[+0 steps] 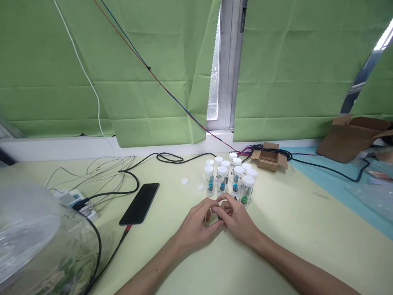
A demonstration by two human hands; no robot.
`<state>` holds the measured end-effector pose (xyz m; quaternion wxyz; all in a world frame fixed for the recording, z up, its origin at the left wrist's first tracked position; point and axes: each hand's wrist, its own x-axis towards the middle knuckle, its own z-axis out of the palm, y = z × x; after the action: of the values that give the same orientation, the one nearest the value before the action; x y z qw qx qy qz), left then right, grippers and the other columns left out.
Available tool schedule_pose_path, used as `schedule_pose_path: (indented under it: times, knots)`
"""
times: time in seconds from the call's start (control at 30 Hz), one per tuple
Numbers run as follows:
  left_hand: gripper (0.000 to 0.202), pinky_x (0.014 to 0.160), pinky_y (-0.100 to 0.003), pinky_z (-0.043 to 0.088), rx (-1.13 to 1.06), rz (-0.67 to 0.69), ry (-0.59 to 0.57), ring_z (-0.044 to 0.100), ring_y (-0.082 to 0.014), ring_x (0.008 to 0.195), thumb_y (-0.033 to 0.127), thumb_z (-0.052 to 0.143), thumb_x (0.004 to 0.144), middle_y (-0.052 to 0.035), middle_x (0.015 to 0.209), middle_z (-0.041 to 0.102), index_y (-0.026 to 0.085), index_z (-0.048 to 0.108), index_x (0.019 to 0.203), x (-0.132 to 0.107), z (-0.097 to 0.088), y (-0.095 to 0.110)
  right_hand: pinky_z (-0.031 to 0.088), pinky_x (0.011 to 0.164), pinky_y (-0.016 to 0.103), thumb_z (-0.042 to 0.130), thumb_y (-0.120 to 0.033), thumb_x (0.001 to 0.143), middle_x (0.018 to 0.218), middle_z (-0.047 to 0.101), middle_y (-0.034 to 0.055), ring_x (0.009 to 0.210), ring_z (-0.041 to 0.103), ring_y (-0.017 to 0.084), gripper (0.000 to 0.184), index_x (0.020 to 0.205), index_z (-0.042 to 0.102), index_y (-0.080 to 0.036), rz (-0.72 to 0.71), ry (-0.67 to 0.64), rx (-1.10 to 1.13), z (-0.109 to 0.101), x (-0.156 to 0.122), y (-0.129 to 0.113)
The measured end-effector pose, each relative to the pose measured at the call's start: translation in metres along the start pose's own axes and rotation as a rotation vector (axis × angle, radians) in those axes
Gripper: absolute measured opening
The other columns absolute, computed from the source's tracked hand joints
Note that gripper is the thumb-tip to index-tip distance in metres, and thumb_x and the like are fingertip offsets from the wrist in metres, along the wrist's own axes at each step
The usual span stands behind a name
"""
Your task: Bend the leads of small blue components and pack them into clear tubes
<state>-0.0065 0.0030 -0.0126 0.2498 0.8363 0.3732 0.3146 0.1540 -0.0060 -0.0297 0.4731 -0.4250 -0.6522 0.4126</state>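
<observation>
Small dark object (220, 217) sits at the meeting point of the fingertips, just above the near-middle tabletop (291, 241); mostly covered by fingers, its shape cannot be made out. Right hand (238, 217) is curled, thumb and index seemingly pinching it. Left hand (196, 221) arches in from the left, fingertips bunched against the right's; whether it also grips the object cannot be told.

Just beyond the hands: a tight cluster of clear vials (238, 180), white-capped and upright, blue or green pieces visible inside several. The nearest, with a green piece (245, 200), stands just beside the right hand. Likeliest mishap: a knuckle pushed farther would tip that front vial, and close packing could carry the fall to its neighbours. A slip of the fingertips would drop the object onto the table, perhaps in among the vial bases.

Left of the cluster, two loose white discs (184, 181), apparently caps, lie flat; a sleeve-less forearm sweeping left could scatter them. Farther left, a black phone (139, 204) trails a cable (125, 233); a snag there would drag the phone. Far right of the vials, a small open carton (267, 159) has black cord (284, 153) across it; a tug might shift it toward them.
</observation>
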Motion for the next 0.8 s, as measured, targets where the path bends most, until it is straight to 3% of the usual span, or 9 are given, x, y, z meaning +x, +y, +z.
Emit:
schedule_pose_path:
  times: [0.17,0.53,0.67,0.8]
  knots:
    - [0.009,0.058,-0.024,0.041,-0.058,-0.028,-0.024,0.049,-0.0122,0.064,0.023,0.055,0.085,-0.0004,0.084,0.059,0.023,0.061,0.091,-0.001,0.002,-0.001,0.041,0.049,0.023,0.054,-0.041,0.090,0.061,0.051,-0.0068,0.050,0.051,0.011,0.023,0.099,0.050,-0.020,-0.007,-0.025,0.034,0.001,-0.001,0.002]
    - [0.018,0.063,-0.025,0.049,-0.112,-0.014,0.069,0.060,-0.0145,0.076,0.028,0.052,0.089,-0.0037,0.095,0.063,0.024,0.060,0.103,0.001,0.000,-0.008,0.045,0.050,0.025,0.039,-0.047,0.097,0.065,0.055,-0.0037,0.050,0.055,0.013,0.029,0.105,0.049,-0.021,-0.031,-0.020,0.029,-0.001,0.000,0.000]
    - [0.019,0.066,-0.025,0.050,-0.148,-0.081,0.194,0.059,-0.0142,0.075,0.032,0.054,0.088,-0.0026,0.088,0.061,0.022,0.060,0.103,0.004,-0.002,-0.013,0.046,0.052,0.025,0.033,-0.040,0.100,0.074,0.060,-0.0004,0.051,0.056,0.013,0.027,0.109,0.050,-0.021,-0.073,0.040,-0.093,-0.005,0.002,0.002]
    - [0.026,0.059,-0.024,0.047,-0.298,-0.219,0.281,0.055,-0.0122,0.064,0.040,0.053,0.088,0.0002,0.077,0.057,0.022,0.059,0.106,0.007,-0.006,-0.018,0.047,0.063,0.028,0.035,-0.030,0.100,0.079,0.062,0.0027,0.061,0.059,0.015,0.022,0.101,0.055,-0.020,-0.174,0.103,-0.368,-0.013,0.005,0.003]
